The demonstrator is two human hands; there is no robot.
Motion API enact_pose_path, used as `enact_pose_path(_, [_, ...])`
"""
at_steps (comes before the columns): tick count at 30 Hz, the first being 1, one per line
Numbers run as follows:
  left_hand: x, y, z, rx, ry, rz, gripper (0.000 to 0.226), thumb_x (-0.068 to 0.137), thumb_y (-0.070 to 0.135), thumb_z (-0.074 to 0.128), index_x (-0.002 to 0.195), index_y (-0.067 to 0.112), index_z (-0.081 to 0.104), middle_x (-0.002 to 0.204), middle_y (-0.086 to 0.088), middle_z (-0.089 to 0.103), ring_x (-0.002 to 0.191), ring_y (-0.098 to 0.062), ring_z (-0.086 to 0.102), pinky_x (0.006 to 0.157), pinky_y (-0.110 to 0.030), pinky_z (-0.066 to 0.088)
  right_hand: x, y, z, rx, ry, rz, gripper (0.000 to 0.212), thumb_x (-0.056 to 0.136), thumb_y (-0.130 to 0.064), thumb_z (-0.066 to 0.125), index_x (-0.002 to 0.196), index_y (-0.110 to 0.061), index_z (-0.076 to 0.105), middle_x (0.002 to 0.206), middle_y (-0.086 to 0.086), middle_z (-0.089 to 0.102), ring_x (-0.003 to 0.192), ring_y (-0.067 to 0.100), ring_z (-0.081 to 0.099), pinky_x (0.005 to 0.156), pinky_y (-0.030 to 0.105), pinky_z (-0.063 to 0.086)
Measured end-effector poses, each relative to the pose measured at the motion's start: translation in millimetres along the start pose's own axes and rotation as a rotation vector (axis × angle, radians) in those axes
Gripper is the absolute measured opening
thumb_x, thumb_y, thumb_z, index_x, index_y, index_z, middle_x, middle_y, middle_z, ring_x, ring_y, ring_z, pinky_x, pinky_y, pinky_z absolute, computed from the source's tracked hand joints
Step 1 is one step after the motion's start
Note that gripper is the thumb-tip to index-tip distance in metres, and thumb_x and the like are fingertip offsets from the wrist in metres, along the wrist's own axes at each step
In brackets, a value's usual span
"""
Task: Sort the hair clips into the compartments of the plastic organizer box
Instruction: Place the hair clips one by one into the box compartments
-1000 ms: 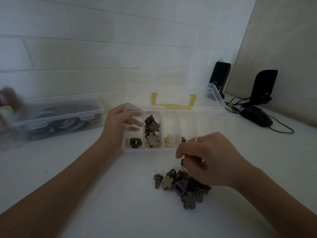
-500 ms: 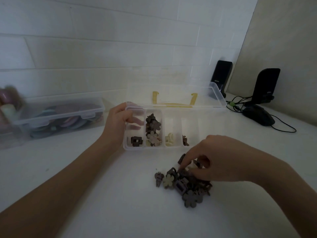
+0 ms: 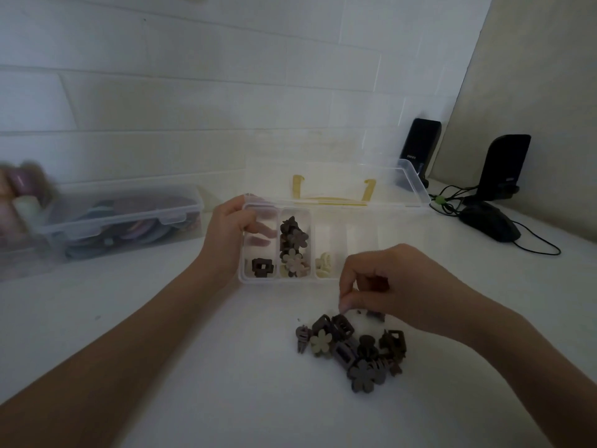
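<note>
The clear plastic organizer box [image 3: 243,277] lies open, its lid [image 3: 387,185] tipped back. My left hand [image 3: 226,236] grips its left end, fingers inside the first compartment. That compartment holds a dark square clip [image 3: 261,267]. The second holds several brown and beige flower clips [image 3: 292,244], and the third holds cream clips [image 3: 324,265]. A loose pile of dark hair clips [image 3: 353,350] lies in front of the box. My right hand [image 3: 407,286] hovers just above the pile's far edge, fingers pinched on a small dark clip [image 3: 376,314].
A closed clear box of coloured hair items [image 3: 129,218] stands at the left by the wall. Two black speakers [image 3: 420,147] [image 3: 504,166], a black mouse [image 3: 491,223] and cables sit at the right.
My right hand dropped from the box's front edge onto the pile, then lifted a little with its fingers pinched. My left hand stayed on the box.
</note>
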State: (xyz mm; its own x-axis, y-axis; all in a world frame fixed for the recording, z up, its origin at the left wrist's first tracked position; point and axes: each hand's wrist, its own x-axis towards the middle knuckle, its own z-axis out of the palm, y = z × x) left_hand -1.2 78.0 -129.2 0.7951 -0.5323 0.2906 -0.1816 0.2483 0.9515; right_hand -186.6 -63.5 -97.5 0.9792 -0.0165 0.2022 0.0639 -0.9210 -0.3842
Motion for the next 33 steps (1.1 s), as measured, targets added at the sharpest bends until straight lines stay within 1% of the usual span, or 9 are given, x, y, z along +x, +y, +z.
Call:
enact_pose_path(4, [-0.3,-0.2,0.4,-0.009,0.012,-0.005,0.031,0.051,0.006,0.043,0.054,0.023,0.068,0.064,0.004,0.065,0.053,-0.014,0.062,0.068,-0.039,0.048,1.5,-1.5,8.8,-0.054,-0.013,0.005,0.014,0.075,-0.042,0.070,0.075,-0.030,0.064,0.060,-0.003,0.059,0.059,0.012,0.055,0.058,0.024,0.045])
enact_pose_path(8, [-0.6,1.0,1.2,-0.001,0.009,-0.008,0.030,0.051,0.006,0.044,0.055,0.023,0.068,0.061,0.006,0.065,0.053,-0.013,0.062,0.069,-0.038,0.048,3.1,-1.1,13.7,-0.040,-0.001,-0.008,0.011,0.078,-0.041,0.069,0.077,-0.031,0.063,0.065,-0.014,0.060,0.062,0.002,0.054,0.057,0.014,0.042])
enact_pose_path(10, [-0.2,1.0,1.1,-0.001,0.020,-0.014,0.026,0.051,0.006,0.045,0.062,0.017,0.065,0.059,0.005,0.064,0.053,-0.013,0.062,0.068,-0.037,0.047,2.3,-2.9,12.6,-0.114,-0.038,-0.033,0.007,0.083,-0.040,0.063,0.089,-0.035,0.065,0.076,-0.018,0.063,0.063,-0.004,0.052,0.063,0.013,0.041])
enact_pose_path(14, [0.0,0.7,0.7,-0.002,0.011,-0.009,0.027,0.051,0.006,0.045,0.060,0.020,0.066,0.059,0.005,0.064,0.054,-0.014,0.062,0.070,-0.039,0.048,-1.6,-7.4,10.2,-0.340,-0.101,-0.053,0.038,0.093,-0.035,0.048,0.128,-0.051,0.045,0.075,-0.023,0.051,0.058,-0.007,0.040,0.060,0.009,0.031])
enact_pose_path(19, [1.3,-0.1,1.4,0.016,0.029,-0.005,0.028,0.053,0.007,0.044,0.072,0.011,0.063,0.060,0.006,0.067,0.052,-0.013,0.062,0.064,-0.034,0.048,-2.5,-11.1,11.2,-0.520,-0.086,-0.070,0.045,0.096,-0.040,0.041,0.138,-0.050,0.028,0.113,-0.011,0.064,0.094,0.011,0.061,0.067,0.023,0.037])
enact_pose_path(23, [1.4,-2.1,3.1,0.020,0.062,-0.015,0.028,0.054,0.007,0.045,0.075,0.000,0.062,0.063,0.005,0.067,0.049,-0.014,0.061,0.061,-0.032,0.048,-3.4,-12.4,11.7,-0.692,-0.079,-0.025,0.046,0.097,-0.046,0.037,0.140,-0.049,0.022,0.100,-0.004,0.068,0.084,0.017,0.064,0.051,0.022,0.030])
enact_pose_path(26, [2.7,-4.9,2.6,0.030,0.110,-0.029,0.035,0.057,0.010,0.045,0.083,-0.007,0.060,0.077,-0.003,0.066,0.053,-0.018,0.061,0.062,-0.033,0.048,0.1,-7.9,21.4,-0.780,-0.024,-0.013,0.043,0.097,-0.028,0.045,0.136,-0.039,0.031,0.092,-0.005,0.065,0.078,0.017,0.064,0.046,0.021,0.023])
enact_pose_path(30, [2.4,-4.6,3.1,0.024,0.132,-0.044,0.033,0.058,0.013,0.046,0.082,-0.004,0.060,0.084,-0.013,0.061,0.054,-0.021,0.060,0.062,-0.033,0.047,8.2,4.1,30.4,-0.876,0.080,0.007,0.029,0.073,-0.024,0.073,0.096,-0.034,0.057,0.049,-0.007,0.025,0.041,0.013,0.039,0.039,0.020,0.007])
enact_pose_path(33, [1.3,-3.5,3.6,0.021,0.143,-0.051,0.029,0.058,0.013,0.048,0.080,-0.001,0.060,0.090,-0.019,0.058,0.059,-0.024,0.061,0.062,-0.034,0.048,7.8,11.1,31.8,-0.760,0.107,-0.048,0.029,0.063,-0.031,0.082,0.082,-0.032,0.060,0.040,-0.009,0.037,0.030,0.010,0.034,0.037,0.017,0.012])
